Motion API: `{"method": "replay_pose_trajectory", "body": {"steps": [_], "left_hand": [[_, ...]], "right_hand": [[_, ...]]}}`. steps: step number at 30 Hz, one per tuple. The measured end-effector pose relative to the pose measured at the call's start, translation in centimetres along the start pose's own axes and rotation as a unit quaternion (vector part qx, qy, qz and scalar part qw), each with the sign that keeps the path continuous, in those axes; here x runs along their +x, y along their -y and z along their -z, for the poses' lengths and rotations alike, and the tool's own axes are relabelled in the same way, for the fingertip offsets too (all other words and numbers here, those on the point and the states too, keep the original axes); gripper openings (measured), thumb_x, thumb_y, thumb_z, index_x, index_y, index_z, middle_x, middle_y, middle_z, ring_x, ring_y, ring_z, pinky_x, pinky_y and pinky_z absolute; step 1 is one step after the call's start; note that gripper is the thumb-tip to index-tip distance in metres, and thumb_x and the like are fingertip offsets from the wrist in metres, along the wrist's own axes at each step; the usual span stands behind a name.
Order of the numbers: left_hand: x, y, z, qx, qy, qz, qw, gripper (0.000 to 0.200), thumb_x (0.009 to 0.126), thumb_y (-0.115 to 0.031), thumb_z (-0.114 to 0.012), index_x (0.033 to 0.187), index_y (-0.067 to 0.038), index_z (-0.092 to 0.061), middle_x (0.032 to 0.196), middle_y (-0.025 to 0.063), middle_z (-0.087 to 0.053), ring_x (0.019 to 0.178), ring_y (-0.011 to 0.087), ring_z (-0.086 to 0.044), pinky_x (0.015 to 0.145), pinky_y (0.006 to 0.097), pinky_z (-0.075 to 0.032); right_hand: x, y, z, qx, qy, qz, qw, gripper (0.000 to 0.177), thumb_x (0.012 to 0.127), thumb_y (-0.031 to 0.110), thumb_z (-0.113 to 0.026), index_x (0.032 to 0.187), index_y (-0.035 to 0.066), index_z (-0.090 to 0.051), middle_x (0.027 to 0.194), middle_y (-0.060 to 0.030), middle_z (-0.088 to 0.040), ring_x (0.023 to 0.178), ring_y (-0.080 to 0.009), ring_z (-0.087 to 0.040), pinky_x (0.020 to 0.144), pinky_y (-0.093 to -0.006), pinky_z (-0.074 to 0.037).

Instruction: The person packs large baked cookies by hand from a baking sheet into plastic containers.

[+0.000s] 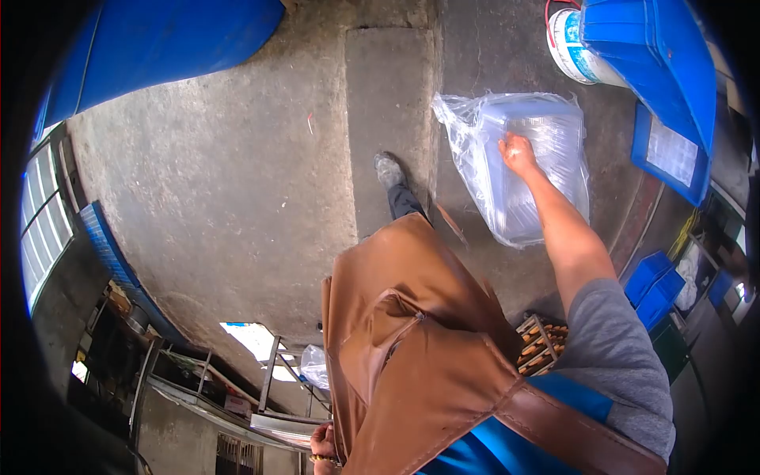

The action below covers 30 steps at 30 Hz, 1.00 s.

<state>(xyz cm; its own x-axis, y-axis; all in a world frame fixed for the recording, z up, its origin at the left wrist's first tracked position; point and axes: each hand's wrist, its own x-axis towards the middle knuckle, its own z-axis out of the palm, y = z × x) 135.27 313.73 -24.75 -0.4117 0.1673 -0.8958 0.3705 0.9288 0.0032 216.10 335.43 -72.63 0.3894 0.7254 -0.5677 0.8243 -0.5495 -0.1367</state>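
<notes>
Gripping bag (463, 127) of clear boxes (546, 190), upper right, with right hand (518, 153) — light, slippery, crushable; hold bunched film. Left hand (323, 445) grip — can't tell.

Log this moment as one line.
right hand grips clear plastic bag of containers | left hand low beside brown apron, grip unclear | foot on concrete floor

Rough grey concrete floor (237, 158); on it white bucket (570, 47), stacked blue crates (653, 285), one shoe (388, 170)
</notes>
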Motion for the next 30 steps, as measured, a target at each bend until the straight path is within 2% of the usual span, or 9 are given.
{"method": "replay_pose_trajectory", "body": {"steps": [4, 8, 11, 13, 16, 23, 27, 28, 30], "left_hand": [[-0.1, -2.3, 0.1, -0.001, -0.007, 0.021, 1.0, 0.013, 0.102, -0.011, -0.067, 0.108, 0.0, -0.072, 0.098, 0.0052, -0.076, 0.09, 0.0127, -0.069, 0.084, 0.028, -0.056], [1.3, -0.9, 2.0, 0.011, 0.01, 0.013, 1.0, 0.013, 0.103, -0.01, -0.066, 0.109, 0.001, -0.071, 0.1, 0.0056, -0.075, 0.092, 0.0123, -0.068, 0.085, 0.0273, -0.055], [1.1, -4.7, 0.7, -0.004, 0.025, 0.006, 1.0, 0.014, 0.103, -0.01, -0.065, 0.111, 0.001, -0.071, 0.1, 0.006, -0.075, 0.091, 0.0124, -0.068, 0.085, 0.0271, -0.055], [0.7, -6.7, 0.0, 0.024, 0.025, -0.017, 0.999, 0.016, 0.103, -0.01, -0.065, 0.112, 0.001, -0.071, 0.101, 0.0064, -0.075, 0.091, 0.0128, -0.068, 0.084, 0.0277, -0.055], [1.5, -6.0, -0.1, 0.02, 0.03, -0.007, 0.999, 0.019, 0.103, -0.013, -0.066, 0.113, 0.002, -0.072, 0.1, 0.0064, -0.076, 0.091, 0.0131, -0.068, 0.084, 0.0284, -0.055], [0.6, -13.1, -3.3, 0.041, 0.028, -0.045, 0.998, 0.022, 0.103, -0.019, -0.067, 0.113, 0.0, -0.072, 0.098, 0.0072, -0.076, 0.081, 0.0132, -0.068, 0.075, 0.0302, -0.057], [1.5, -12.8, -2.6, -0.023, 0.042, -0.061, 0.997, 0.022, 0.103, -0.017, -0.066, 0.113, 0.001, -0.071, 0.094, 0.0073, -0.075, 0.074, 0.0129, -0.067, 0.066, 0.0287, -0.057], [1.8, -12.3, -2.6, -0.031, 0.04, -0.069, 0.996, 0.022, 0.103, -0.016, -0.065, 0.114, 0.001, -0.071, 0.095, 0.0084, -0.075, 0.074, 0.0131, -0.067, 0.065, 0.0282, -0.058], [1.4, -12.7, -2.5, -0.036, 0.044, -0.068, 0.996, 0.022, 0.103, -0.016, -0.065, 0.114, 0.001, -0.071, 0.095, 0.0081, -0.074, 0.074, 0.0131, -0.068, 0.065, 0.0284, -0.058]], "right_hand": [[-0.1, 2.2, 1.7, 0.01, 0.033, -0.097, 0.995, 0.035, 0.088, 0.027, -0.068, 0.105, -0.004, -0.07, 0.103, -0.0309, -0.071, 0.101, -0.0471, -0.069, 0.092, -0.0507, -0.057], [-0.4, 2.6, 2.3, 0.005, 0.064, -0.106, 0.992, 0.039, 0.085, 0.027, -0.07, 0.106, -0.006, -0.068, 0.103, -0.0323, -0.071, 0.098, -0.0467, -0.071, 0.089, -0.0493, -0.058], [-1.3, 2.6, 2.9, -0.009, 0.014, -0.09, 0.996, 0.038, 0.084, 0.024, -0.069, 0.105, -0.007, -0.065, 0.1, -0.0322, -0.072, 0.099, -0.0462, -0.071, 0.09, -0.051, -0.058], [-2.8, 3.4, 5.0, -0.034, -0.033, -0.189, 0.981, 0.038, 0.082, 0.021, -0.068, 0.107, -0.006, -0.062, 0.097, -0.0313, -0.072, 0.098, -0.0463, -0.071, 0.091, -0.0525, -0.057], [-5.6, 2.3, 7.7, -0.013, -0.034, -0.196, 0.98, 0.036, 0.083, 0.018, -0.065, 0.11, -0.006, -0.06, 0.095, -0.0306, -0.072, 0.097, -0.0468, -0.071, 0.091, -0.0538, -0.056], [-9.9, -1.3, 10.5, 0.039, -0.049, -0.14, 0.988, 0.024, 0.091, 0.016, -0.057, 0.106, -0.002, -0.057, 0.089, -0.031, -0.071, 0.089, -0.0491, -0.07, 0.086, -0.0554, -0.056], [-13.0, -0.5, 14.6, 0.04, -0.147, -0.113, 0.982, 0.019, 0.094, 0.017, -0.06, 0.105, 0.0, -0.057, 0.084, -0.0282, -0.07, 0.082, -0.0495, -0.069, 0.077, -0.0565, -0.055], [-14.1, -0.4, 16.3, 0.069, -0.194, -0.047, 0.977, 0.016, 0.095, 0.015, -0.062, 0.101, 0.001, -0.058, 0.083, -0.0255, -0.071, 0.082, -0.0471, -0.07, 0.074, -0.0559, -0.054], [-16.2, 0.8, 20.6, 0.061, -0.195, -0.063, 0.977, 0.015, 0.095, 0.014, -0.063, 0.099, 0.001, -0.058, 0.083, -0.0247, -0.071, 0.082, -0.0462, -0.071, 0.073, -0.0548, -0.055]]}}
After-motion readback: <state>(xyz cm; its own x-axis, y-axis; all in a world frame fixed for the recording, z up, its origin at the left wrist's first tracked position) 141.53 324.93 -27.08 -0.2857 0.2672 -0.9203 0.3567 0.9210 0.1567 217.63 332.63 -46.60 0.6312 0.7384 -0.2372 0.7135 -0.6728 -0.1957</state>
